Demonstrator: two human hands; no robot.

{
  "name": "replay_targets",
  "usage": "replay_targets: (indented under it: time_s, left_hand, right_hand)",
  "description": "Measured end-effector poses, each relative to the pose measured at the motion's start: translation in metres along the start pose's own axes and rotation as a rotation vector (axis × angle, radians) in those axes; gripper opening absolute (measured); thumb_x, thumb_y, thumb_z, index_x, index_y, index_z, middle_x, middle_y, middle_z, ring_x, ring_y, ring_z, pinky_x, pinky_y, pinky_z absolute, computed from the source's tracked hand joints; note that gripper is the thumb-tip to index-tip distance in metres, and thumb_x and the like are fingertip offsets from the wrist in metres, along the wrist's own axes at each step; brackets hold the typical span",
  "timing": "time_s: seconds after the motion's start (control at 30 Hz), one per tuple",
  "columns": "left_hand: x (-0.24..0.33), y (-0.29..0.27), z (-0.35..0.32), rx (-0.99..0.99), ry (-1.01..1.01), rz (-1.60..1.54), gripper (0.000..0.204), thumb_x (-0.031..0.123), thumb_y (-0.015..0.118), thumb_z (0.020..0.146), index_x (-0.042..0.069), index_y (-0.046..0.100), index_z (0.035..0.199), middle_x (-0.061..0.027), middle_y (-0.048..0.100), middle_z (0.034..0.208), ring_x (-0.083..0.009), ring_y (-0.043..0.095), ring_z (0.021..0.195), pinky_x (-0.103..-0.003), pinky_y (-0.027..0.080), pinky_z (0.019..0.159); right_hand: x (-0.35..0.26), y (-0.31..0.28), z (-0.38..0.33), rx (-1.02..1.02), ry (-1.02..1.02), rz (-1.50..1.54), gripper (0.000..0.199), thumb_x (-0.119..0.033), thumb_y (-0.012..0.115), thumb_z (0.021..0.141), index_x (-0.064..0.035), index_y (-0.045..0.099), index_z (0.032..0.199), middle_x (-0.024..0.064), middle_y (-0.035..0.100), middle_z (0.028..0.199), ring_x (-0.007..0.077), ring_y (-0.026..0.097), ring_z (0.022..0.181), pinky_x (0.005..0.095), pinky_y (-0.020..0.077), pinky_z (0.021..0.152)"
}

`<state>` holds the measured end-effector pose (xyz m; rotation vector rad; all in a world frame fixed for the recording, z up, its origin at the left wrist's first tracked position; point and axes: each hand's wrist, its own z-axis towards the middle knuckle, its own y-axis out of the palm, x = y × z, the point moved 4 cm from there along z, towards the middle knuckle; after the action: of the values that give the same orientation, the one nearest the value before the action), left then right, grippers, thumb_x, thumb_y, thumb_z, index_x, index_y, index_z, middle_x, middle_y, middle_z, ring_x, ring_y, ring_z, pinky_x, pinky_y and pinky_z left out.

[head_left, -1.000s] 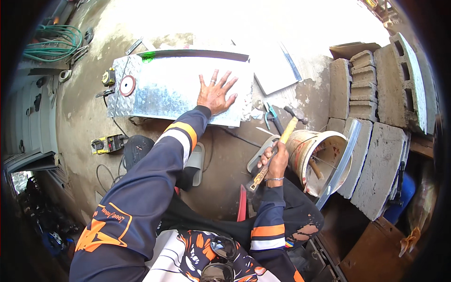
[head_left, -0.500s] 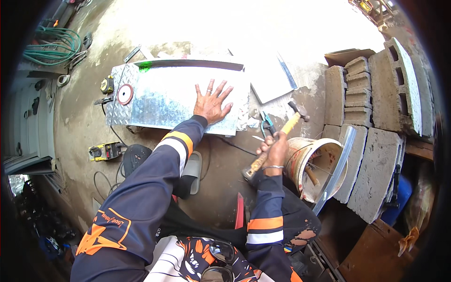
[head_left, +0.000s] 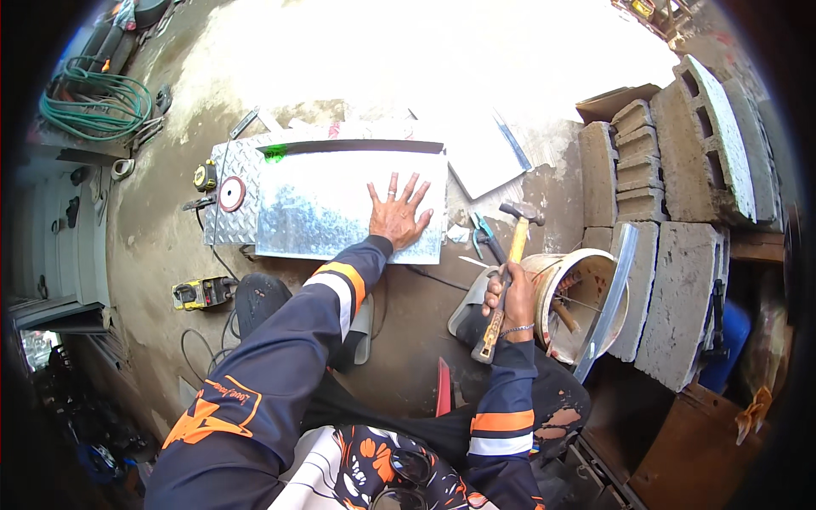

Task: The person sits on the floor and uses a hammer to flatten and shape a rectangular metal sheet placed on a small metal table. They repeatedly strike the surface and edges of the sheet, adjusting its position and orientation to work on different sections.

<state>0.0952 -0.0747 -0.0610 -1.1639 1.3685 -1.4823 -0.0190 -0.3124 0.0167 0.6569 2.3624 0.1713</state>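
One left hand point(head_left: 398, 218), one right hand point(head_left: 512, 299), one hammer point(head_left: 518, 240) on my feed.
Watching remotely, I count one bucket point(head_left: 548, 278), one tape measure point(head_left: 205, 176), one round disc point(head_left: 231, 195), one green hose coil point(head_left: 89, 124), two sandals point(head_left: 364, 336), one bracelet point(head_left: 517, 329) and one ring point(head_left: 391, 194).

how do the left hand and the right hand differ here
The left hand lies flat and spread on the shiny metal sheet, while the right hand is curled around the hammer. The left hand wears a ring; the right hand instead has a bracelet at its wrist. Both extend from dark sleeves with orange and white bands.
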Motion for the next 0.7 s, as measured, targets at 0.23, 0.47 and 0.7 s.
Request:
replay_targets:
  time_s: [0.23,0.47,0.7]
  left_hand:
    - [0.022,0.008,0.019,-0.023,-0.096,-0.16,0.061,0.046,0.041,0.101,0.024,0.031,0.157,-0.0042,0.02,0.167,-0.0367,0.015,0.154,-0.077,0.009,0.112]
    - [0.03,0.002,0.022,0.015,-0.159,-0.032,0.061,0.042,0.043,0.1,0.022,0.034,0.157,-0.006,0.019,0.168,-0.035,0.015,0.154,-0.075,0.007,0.114]
    - [0.028,0.003,0.027,0.044,-0.127,0.007,0.061,0.04,0.043,0.1,0.02,0.033,0.157,-0.008,0.021,0.167,-0.0358,0.014,0.154,-0.073,0.008,0.116]
  right_hand:
    - [0.008,-0.021,-0.004,-0.006,0.063,0.001,0.03,-0.039,0.041,0.103,-0.01,0.046,0.098,0.0052,0.048,0.061,0.019,0.049,0.041,0.0374,0.0457,0.036]
    - [-0.006,-0.017,0.031,-0.017,0.025,0.168,0.028,-0.042,0.042,0.103,-0.0144,0.046,0.099,0.0008,0.044,0.061,0.0155,0.044,0.042,0.0348,0.041,0.039]
    - [0.0,0.049,0.045,-0.171,0.099,-0.295,0.029,-0.037,0.041,0.101,-0.009,0.045,0.095,0.0031,0.048,0.061,0.0172,0.047,0.04,0.0367,0.0436,0.036]
